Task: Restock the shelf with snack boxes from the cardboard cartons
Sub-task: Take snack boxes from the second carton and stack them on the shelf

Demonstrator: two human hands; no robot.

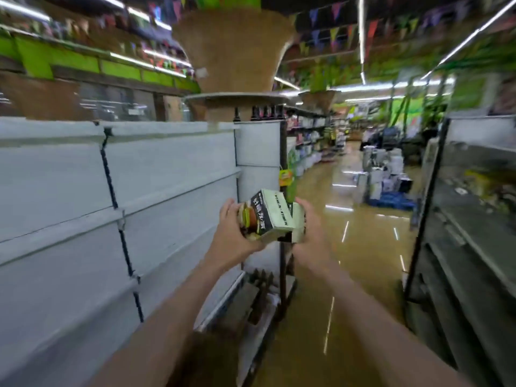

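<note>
Between my two hands I hold snack boxes [272,216], black and pale green with white lettering, at chest height in front of the shelf's end. My left hand [233,233] grips the boxes from the left side, fingers curled over the printed face. From the right, my right hand [308,233] grips them, fingers wrapped behind a second box. The white shelf [167,185] runs along my left with bare boards. No cardboard carton is in view.
A brown pillar [234,51] rises behind the shelf's end. A dark shelf unit [460,219] stands on the right. The glossy tan aisle floor [349,247] runs ahead toward stacked goods on a blue pallet [388,199]. Dark bottles [262,277] sit low at the shelf's end.
</note>
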